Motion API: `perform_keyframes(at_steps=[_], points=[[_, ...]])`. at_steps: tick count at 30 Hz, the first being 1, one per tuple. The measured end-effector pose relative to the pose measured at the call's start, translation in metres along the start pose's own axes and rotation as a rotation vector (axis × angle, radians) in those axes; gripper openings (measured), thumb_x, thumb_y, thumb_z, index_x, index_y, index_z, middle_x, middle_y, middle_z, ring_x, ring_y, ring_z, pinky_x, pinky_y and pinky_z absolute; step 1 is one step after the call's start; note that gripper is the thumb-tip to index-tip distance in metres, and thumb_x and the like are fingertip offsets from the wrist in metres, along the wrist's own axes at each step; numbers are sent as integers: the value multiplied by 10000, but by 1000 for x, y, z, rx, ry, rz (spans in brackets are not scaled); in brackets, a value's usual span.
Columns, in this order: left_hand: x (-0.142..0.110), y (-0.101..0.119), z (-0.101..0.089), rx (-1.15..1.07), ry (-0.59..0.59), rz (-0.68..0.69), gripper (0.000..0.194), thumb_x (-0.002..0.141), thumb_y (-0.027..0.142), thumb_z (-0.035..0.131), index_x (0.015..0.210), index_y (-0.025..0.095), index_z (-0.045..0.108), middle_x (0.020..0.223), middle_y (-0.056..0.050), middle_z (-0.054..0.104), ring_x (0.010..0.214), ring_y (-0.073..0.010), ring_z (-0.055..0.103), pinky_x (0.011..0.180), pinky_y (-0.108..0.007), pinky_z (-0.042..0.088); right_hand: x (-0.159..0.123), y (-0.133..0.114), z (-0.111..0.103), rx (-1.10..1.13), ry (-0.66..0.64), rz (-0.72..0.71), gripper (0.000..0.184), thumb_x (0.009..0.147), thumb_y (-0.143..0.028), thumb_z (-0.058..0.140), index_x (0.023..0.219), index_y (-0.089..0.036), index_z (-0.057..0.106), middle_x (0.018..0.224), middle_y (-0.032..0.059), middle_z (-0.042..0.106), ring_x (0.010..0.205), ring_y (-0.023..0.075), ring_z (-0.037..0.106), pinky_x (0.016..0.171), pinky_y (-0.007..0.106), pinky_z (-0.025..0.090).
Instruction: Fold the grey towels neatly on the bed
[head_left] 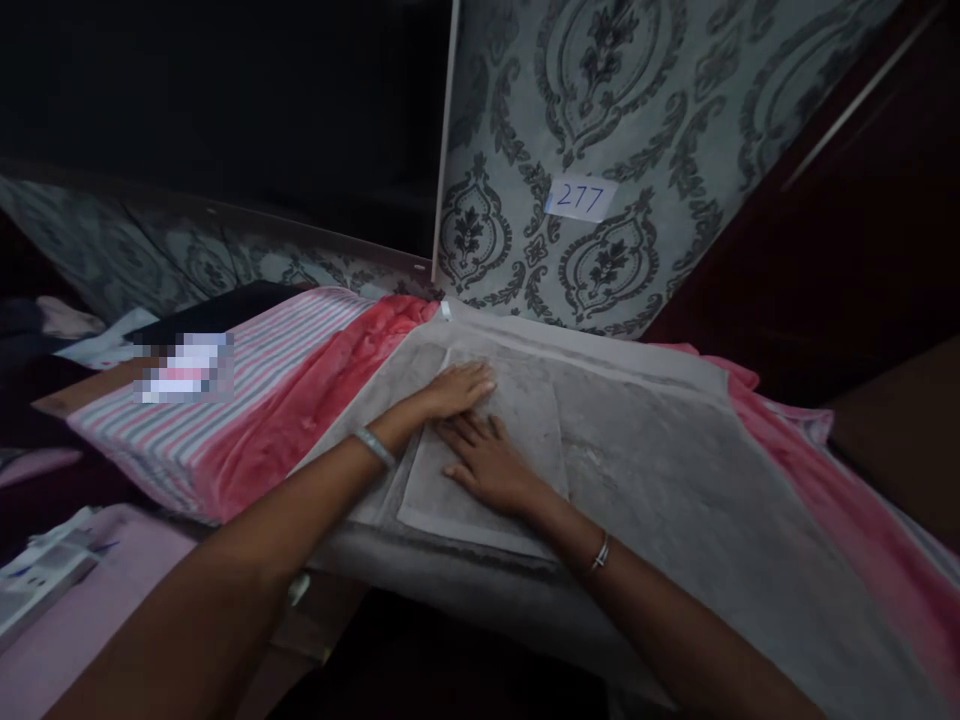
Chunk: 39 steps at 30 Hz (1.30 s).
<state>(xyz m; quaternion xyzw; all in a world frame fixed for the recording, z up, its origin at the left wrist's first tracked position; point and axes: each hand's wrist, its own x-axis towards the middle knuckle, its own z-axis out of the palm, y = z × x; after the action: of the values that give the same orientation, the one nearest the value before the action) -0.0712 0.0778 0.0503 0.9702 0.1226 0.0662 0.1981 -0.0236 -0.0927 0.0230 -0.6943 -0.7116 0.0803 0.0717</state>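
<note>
A folded grey cloth point(525, 400) lies as a flat rectangle on a larger grey fabric point(660, 470) with a pale hem along its far side. My left hand point(457, 388) rests palm down on the folded cloth's far left part, fingers stretched to the right. Just nearer to me, my right hand point(491, 468) lies flat on the same cloth with its fingers spread, its fingertips close to the left hand. Neither hand grips anything. A bangle point(375, 446) circles the left wrist, and a thin bracelet point(601, 551) the right.
Red plush fabric point(289, 410) and a striped cloth point(292, 335) lie under the grey fabric at left; more red cloth point(817, 490) shows at right. A large dark screen point(225, 110) hangs behind. A paper marked 277 point(581, 197) is on the patterned wall.
</note>
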Motion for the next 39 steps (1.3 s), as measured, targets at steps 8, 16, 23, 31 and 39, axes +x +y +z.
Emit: perform_keyframes(at_steps=[8, 16, 23, 31, 39], points=[[21, -31, 31, 187, -6, -37, 635, 993, 565, 364, 1552, 264, 377, 1674, -89, 248, 1555, -297, 179, 1252, -552, 125, -1, 3, 2, 97, -35, -56, 656, 1034, -548, 408, 1605, -269, 246, 1686, 61, 130, 1553, 286, 7, 1228, 625, 19], [22, -30, 32, 237, 47, -88, 703, 984, 609, 343, 1575, 228, 331, 1675, -128, 222, 1559, -306, 154, 1248, -558, 136, -33, -12, 7, 229, -133, -218, 704, 1026, -567, 438, 1619, -304, 164, 1686, 2, 97, 1553, 246, -50, 1253, 544, -32], [20, -27, 30, 269, 50, -81, 679, 996, 566, 343, 1572, 207, 337, 1669, -141, 241, 1553, -315, 177, 1246, -548, 158, -61, -33, 0, 326, -100, -246, 661, 1024, -512, 498, 1601, -317, 240, 1669, -5, 195, 1555, 223, 4, 1258, 518, -26], [38, 7, 8, 252, -33, 104, 574, 1027, 507, 243, 1481, 254, 485, 1615, -100, 388, 1523, -276, 279, 1246, -555, 128, -58, 27, -22, 218, 152, -12, 483, 1023, -428, 520, 1475, -260, 512, 1592, 83, 393, 1522, 265, 224, 1237, 541, 166], [88, 35, 43, 206, -177, 231, 553, 1010, 494, 353, 1533, 322, 401, 1660, -39, 292, 1557, -261, 178, 1244, -578, 67, -48, 43, -4, 71, 39, -8, 658, 1016, -574, 450, 1594, -306, 283, 1685, 54, 148, 1549, 306, 38, 1232, 599, 49]])
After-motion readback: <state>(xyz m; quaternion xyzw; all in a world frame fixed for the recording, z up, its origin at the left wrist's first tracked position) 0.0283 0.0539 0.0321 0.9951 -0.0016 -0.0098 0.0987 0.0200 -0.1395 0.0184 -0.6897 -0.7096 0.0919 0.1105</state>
